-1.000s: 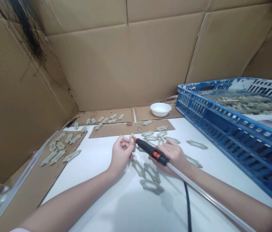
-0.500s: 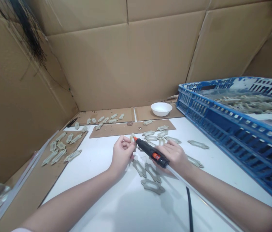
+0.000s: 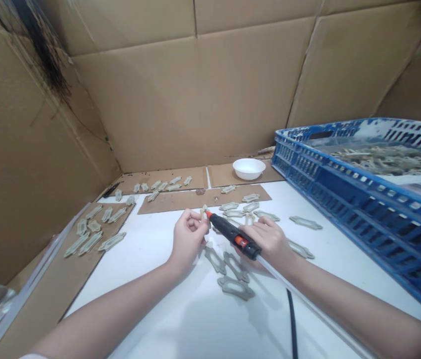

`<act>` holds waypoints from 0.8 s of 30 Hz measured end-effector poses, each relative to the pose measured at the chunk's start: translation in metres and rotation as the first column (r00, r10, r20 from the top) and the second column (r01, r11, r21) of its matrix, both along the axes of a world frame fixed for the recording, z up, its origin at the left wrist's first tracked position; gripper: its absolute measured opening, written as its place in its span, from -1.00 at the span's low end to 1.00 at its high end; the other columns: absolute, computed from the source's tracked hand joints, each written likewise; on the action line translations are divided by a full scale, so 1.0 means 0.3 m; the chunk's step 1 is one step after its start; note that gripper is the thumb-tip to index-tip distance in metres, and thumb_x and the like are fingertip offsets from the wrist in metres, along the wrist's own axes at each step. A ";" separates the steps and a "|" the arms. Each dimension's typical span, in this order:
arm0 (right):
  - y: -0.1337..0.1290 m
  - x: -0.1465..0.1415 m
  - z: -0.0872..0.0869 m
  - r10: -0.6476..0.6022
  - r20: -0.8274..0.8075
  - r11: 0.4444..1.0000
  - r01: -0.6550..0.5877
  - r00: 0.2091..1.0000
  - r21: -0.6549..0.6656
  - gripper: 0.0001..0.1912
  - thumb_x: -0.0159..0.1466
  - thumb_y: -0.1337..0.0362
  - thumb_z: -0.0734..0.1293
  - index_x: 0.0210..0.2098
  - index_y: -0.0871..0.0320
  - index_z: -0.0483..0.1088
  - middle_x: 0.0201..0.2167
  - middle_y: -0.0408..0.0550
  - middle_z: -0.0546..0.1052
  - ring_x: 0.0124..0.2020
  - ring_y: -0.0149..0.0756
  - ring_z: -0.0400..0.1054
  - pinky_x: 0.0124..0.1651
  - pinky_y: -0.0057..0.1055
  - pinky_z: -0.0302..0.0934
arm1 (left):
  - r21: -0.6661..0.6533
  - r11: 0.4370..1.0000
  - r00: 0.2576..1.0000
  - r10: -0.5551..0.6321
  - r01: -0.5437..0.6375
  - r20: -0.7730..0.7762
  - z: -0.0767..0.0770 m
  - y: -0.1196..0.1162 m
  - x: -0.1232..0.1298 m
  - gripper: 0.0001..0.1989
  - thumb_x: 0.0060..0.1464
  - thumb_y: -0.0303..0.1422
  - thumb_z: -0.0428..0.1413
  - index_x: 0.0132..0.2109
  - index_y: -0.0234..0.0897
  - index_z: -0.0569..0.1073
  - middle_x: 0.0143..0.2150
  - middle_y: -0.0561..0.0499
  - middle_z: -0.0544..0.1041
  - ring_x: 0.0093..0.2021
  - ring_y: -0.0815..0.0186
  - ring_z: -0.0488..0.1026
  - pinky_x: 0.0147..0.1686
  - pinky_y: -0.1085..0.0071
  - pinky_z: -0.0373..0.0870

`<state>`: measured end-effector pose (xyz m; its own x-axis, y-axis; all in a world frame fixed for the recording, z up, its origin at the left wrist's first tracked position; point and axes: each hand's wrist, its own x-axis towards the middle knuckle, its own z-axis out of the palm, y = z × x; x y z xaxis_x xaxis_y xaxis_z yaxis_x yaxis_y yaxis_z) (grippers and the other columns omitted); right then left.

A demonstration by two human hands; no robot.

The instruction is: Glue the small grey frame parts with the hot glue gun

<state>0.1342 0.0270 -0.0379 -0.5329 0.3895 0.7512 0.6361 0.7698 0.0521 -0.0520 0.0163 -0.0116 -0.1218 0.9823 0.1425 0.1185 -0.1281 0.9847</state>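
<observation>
My left hand (image 3: 189, 237) pinches a small pale frame piece (image 3: 204, 211) above the white table. In my right hand (image 3: 269, 241) is a black glue gun (image 3: 228, 231) with an orange tip and a clear glue stick out of its back end. The orange tip touches or nearly touches the held piece. Several loose pale frame pieces lie around the hands, one (image 3: 236, 288) nearest the front and another (image 3: 305, 222) to the right. My left fingers partly hide the held piece.
A blue crate (image 3: 345, 194) full of similar pieces fills the right side. A white bowl (image 3: 249, 169) stands at the back on cardboard. More pieces lie on cardboard strips (image 3: 180, 200) at the back and left. A black cord (image 3: 291, 324) runs along the front.
The whole view has shifted very slightly. Both hands, the glue gun and the held piece keep almost the same positions.
</observation>
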 end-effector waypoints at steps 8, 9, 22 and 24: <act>0.002 0.003 -0.001 0.000 -0.002 1.000 -0.001 1.000 -0.017 -0.88 0.11 0.34 0.17 -0.39 0.23 0.29 -0.61 -0.08 0.36 -0.58 -0.35 0.17 -0.39 -0.38 -0.03 | 0.014 1.000 0.999 0.017 -0.017 -0.039 0.000 0.004 -0.002 -0.85 -0.07 -0.36 0.05 -0.45 -0.25 0.18 -0.67 0.20 0.26 -0.70 0.52 0.19 -0.66 0.60 0.14; 0.003 0.003 -0.002 0.000 -0.007 1.000 0.000 1.000 -0.021 -0.88 0.11 0.33 0.17 -0.38 0.23 0.29 -0.61 -0.09 0.36 -0.58 -0.35 0.17 -0.38 -0.38 -0.03 | 0.013 1.000 0.999 0.018 -0.018 -0.039 -0.001 0.004 -0.003 -0.85 -0.07 -0.36 0.05 -0.45 -0.25 0.18 -0.66 0.20 0.27 -0.70 0.52 0.19 -0.67 0.60 0.14; 0.005 0.002 0.000 -0.048 0.008 0.994 0.049 0.999 -0.094 -0.81 0.14 0.19 0.21 -0.44 0.21 0.30 -0.65 -0.14 0.31 -0.60 -0.38 0.12 -0.39 -0.41 -0.06 | 0.062 0.997 0.997 0.059 -0.056 -0.046 -0.009 0.021 -0.021 -0.85 -0.07 -0.30 0.07 -0.40 -0.28 0.27 -0.65 0.18 0.26 -0.67 0.51 0.20 -0.64 0.59 0.13; 0.006 0.001 -0.003 -0.043 0.010 0.992 0.044 0.999 -0.121 -0.79 0.15 0.17 0.21 -0.45 0.21 0.30 -0.64 -0.14 0.32 -0.61 -0.40 0.13 -0.39 -0.41 -0.06 | 0.080 0.995 0.998 0.068 -0.066 -0.016 -0.012 0.033 -0.029 -0.83 -0.05 -0.28 0.07 -0.36 -0.28 0.27 -0.62 0.17 0.29 -0.66 0.51 0.20 -0.63 0.59 0.13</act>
<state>0.1344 0.0289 -0.0387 -0.5189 0.5002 0.6933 0.6690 0.7425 -0.0350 -0.0606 0.0261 -0.0151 -0.1836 0.9575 0.2225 0.1475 -0.1970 0.9692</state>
